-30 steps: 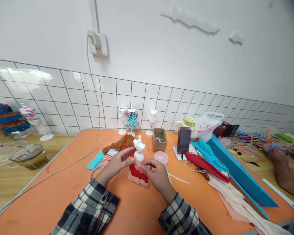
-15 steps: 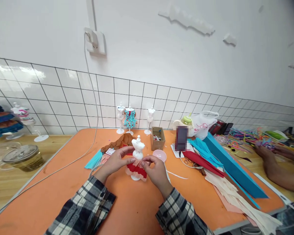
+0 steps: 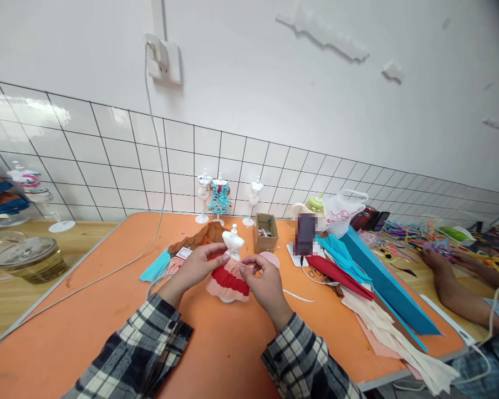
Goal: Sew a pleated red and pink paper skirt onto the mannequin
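Note:
A small white dress-form mannequin (image 3: 233, 241) stands upright on the orange table in front of me. Around its waist hangs a pink and red tiered skirt (image 3: 228, 281). My left hand (image 3: 199, 269) pinches the skirt's upper edge at the left side, thumb in front and fingers reaching behind the form. On the right, my right hand (image 3: 264, 281) pinches the same pale pink edge between thumb and fingertips. The mannequin's round base shows just below the hem. Behind my left hand lie brown fabric (image 3: 199, 237) and a light blue piece (image 3: 156, 266).
Mannequins, one in a turquoise dress (image 3: 219, 198), stand by the wall near a cardboard box (image 3: 265, 235). A pink dish (image 3: 270, 259), a phone (image 3: 306, 235) and fabric strips (image 3: 360, 266) lie right. A white cable (image 3: 160, 166) crosses the left. Another person's hand (image 3: 436, 260) works at far right.
My hands have shifted slightly, and the skirt's waist now sits a little higher and spreads wider on the mannequin. The whole view has tilted a little.

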The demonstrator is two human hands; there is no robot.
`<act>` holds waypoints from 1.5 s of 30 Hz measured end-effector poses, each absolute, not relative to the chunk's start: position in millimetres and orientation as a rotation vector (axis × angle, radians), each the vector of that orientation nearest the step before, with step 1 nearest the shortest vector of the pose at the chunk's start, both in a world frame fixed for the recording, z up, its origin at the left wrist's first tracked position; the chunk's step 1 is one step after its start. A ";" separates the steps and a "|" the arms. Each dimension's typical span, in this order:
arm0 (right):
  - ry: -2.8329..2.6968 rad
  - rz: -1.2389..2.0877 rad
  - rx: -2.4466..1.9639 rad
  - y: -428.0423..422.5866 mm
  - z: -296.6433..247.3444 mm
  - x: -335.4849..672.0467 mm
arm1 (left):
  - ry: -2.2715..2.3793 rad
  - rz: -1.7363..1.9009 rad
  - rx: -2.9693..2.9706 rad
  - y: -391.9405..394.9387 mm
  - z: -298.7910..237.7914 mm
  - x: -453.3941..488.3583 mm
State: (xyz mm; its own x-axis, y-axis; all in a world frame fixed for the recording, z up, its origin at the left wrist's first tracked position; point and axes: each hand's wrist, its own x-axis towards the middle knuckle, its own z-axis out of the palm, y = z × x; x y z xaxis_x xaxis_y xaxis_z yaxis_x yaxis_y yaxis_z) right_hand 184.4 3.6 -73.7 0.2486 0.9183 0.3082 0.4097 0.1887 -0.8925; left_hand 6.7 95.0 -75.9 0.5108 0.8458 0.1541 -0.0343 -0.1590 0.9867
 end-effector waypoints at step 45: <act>-1.536 1.257 -1.076 36.8 -77.7 221.3 | 0.395 0.590 1.377 102.2 -85.2 -3.1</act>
